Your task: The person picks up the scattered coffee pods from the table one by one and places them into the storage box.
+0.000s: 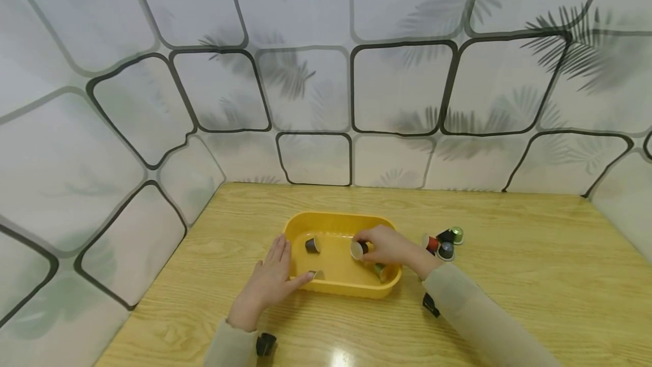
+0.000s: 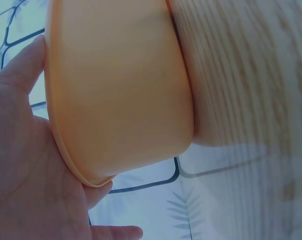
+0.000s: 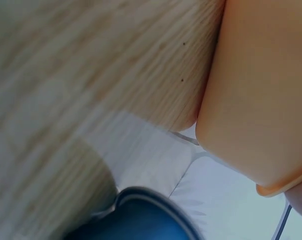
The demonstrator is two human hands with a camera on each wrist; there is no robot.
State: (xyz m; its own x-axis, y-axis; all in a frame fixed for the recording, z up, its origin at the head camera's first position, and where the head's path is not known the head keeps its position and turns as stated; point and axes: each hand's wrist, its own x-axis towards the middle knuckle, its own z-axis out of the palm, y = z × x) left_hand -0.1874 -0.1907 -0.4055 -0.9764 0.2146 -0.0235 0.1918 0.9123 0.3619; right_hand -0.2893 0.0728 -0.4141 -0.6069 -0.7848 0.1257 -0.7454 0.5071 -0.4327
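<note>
A yellow plastic tray [image 1: 336, 286] rests on the table, its outer wall [image 2: 115, 90] filling much of the left wrist view. My left hand [image 1: 271, 279] lies against the tray's left end, fingers straight, thumb over the front rim. Inside the tray, my right hand [image 1: 391, 247] pinches a dark coffee capsule [image 1: 359, 250] with a pale lid. Other capsules lie in there too: a dark one [image 1: 312, 245] at left, a greenish one [image 1: 380, 272] at front right, and one [image 1: 318, 274] partly hidden by the left thumb and front wall.
Right of the tray, a red capsule [image 1: 432, 243], a green one [image 1: 457, 235], a blue one [image 1: 446, 251] and a black one [image 1: 444, 236] sit clustered. Dark items lie near the right sleeve [image 1: 430, 304] and left sleeve [image 1: 266, 344]. A patterned wall [image 1: 316, 157] stands behind the table.
</note>
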